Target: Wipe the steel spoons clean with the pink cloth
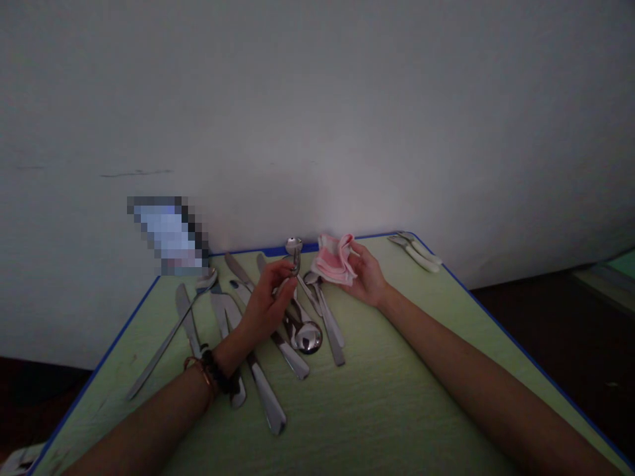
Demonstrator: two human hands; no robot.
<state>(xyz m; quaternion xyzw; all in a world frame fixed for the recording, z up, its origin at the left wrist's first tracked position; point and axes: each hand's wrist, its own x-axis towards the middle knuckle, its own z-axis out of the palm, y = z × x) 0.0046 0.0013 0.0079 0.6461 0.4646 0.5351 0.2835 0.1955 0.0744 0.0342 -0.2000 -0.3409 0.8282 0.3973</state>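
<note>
My left hand is closed around the handle of a steel ladle, whose shiny bowl hangs low near the table while the handle's hooked end points up. A folded pink and white cloth is gripped by my right hand, just right of the ladle's handle end. Both hands hover over a green table near its far edge. Dark bracelets circle my left wrist.
Several knives and spoons lie spread on the table under and left of my left arm. Two white-handled utensils rest at the far right corner. A blue rim edges the table, and a white wall stands right behind it.
</note>
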